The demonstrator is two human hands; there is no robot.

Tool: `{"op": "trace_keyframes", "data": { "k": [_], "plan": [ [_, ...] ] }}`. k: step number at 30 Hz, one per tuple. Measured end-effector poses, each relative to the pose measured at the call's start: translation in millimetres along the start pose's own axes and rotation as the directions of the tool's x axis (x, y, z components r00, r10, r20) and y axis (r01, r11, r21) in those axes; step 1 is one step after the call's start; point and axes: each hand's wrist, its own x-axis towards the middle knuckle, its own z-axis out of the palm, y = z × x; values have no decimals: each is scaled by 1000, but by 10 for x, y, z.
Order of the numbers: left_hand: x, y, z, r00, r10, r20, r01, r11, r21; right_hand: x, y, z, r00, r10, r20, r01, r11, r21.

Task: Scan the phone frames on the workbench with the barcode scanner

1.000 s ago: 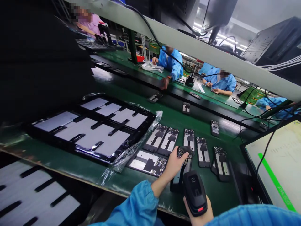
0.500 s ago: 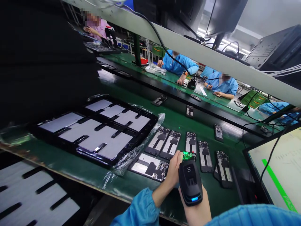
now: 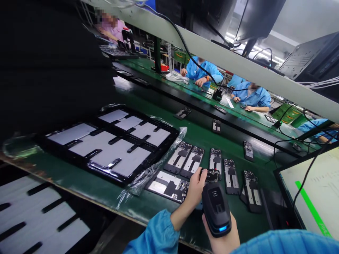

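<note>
Far left, low: stack of white foam sheets with black slots, below the green tabletop. On it, a big black tray of white slotted panels with crinkled clear plastic wrap spilling off its right edge. Just right of the wrap, one open phone chassis lying sideways, then a row of upright ones, bare boards and black ribbon showing. Left hand, blue sleeve, grasping the top end of a dark phone chassis by thumb and fingers, tipped up off the tabletop right beside that row; lower part hidden behind the scanner. Right hand clenched round the grip of a black handheld barcode scanner, blue light glowing on its back, nose pointed at the chassis. Looks light and stiff, probably thin metal and plastic, but fragile where the circuitry sits exposed, so best held by the outer frame edges, never on the board or ribbon; smooth edges could be a bit slippery in bare fingers. More chassis to the right, a few single ones further up the green belt. Far right, a tilted monitor with a green bar. Across the line at the back, other people in blue coats, hands busy on their own bench.
</note>
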Motion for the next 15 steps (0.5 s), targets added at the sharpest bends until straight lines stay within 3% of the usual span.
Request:
{"op": "trace_keyframes", "data": {
  "k": [7,12,15],
  "plan": [
    [-21,6,-8,1000,17,-22,-16,999,49,1,150,8,998,-28,51,29,999,-21],
    [-77,-26,5,997,40,71,-42,999,29,-31,-54,3,1000,-9,18,9,999,31],
    [-92,-22,19,997,34,75,-35,999,15,-49,-176,-29,1000,-4,-8,4,1000,1]
  ]
}}
